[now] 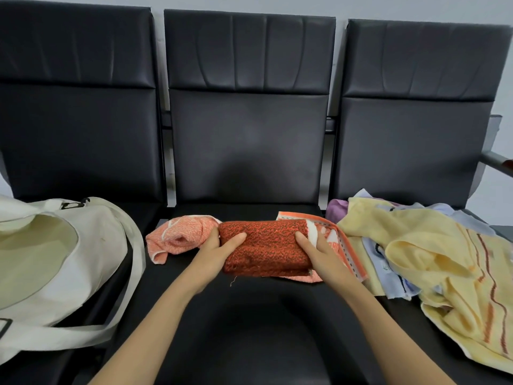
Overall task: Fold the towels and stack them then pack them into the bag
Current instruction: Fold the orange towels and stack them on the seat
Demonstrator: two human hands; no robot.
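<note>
While left hand (pixel 219 252) and right hand (pixel 323 252) grip folded red towel (pixel 268 245) | bag (pixel 91 245) lies leftward

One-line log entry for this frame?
phase: folding | left hand: grips red towel | right hand: grips red towel | bag: open, left seat | yellow towel: unfolded, right seat

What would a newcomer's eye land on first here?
The folded dark red towel on the middle seat, held at its ends by the left hand and right hand. Next, the heap of unfolded towels to its right and the open cream bag to its left.
</note>
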